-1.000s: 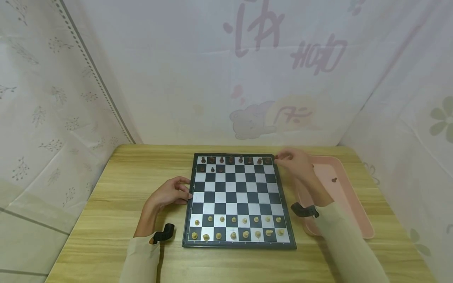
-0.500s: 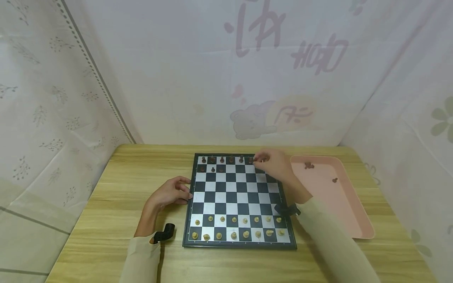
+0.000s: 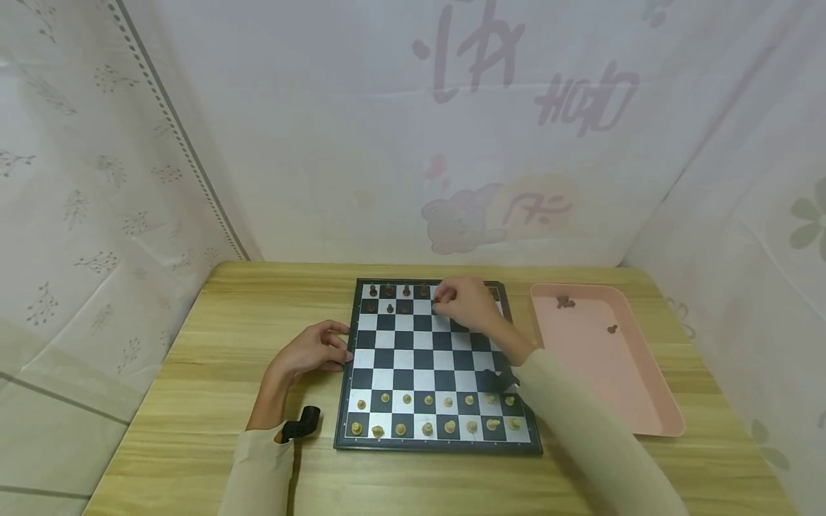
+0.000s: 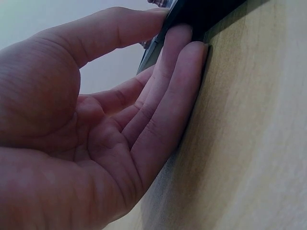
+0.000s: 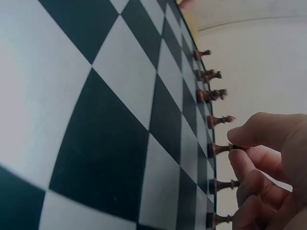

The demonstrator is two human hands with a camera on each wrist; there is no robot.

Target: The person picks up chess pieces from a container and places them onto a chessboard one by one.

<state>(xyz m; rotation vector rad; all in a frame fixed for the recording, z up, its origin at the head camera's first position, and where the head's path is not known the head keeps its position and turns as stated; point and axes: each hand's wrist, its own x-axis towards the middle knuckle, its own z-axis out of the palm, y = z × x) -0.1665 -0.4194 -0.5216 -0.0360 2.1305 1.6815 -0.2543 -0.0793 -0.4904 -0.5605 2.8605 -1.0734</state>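
Observation:
A black-framed chessboard lies on the table. My left hand holds its left edge; in the left wrist view the thumb is on the rim and the fingertips are against the side. My right hand is over the far rows, pinching a small dark chess piece between thumb and index finger, mostly hidden by them. Behind it stands a far row of dark red chess pieces. In the head view, several dark pieces show at the far left of the board, and the hand covers others.
Cream chess pieces fill two rows at the near side. A pink tray right of the board holds a few dark chess pieces. The wooden table ends at a curtain behind.
My right hand has moved left from the board's far right corner along the far rows, with the small chess piece between its fingers. My left hand stays at the board's edge.

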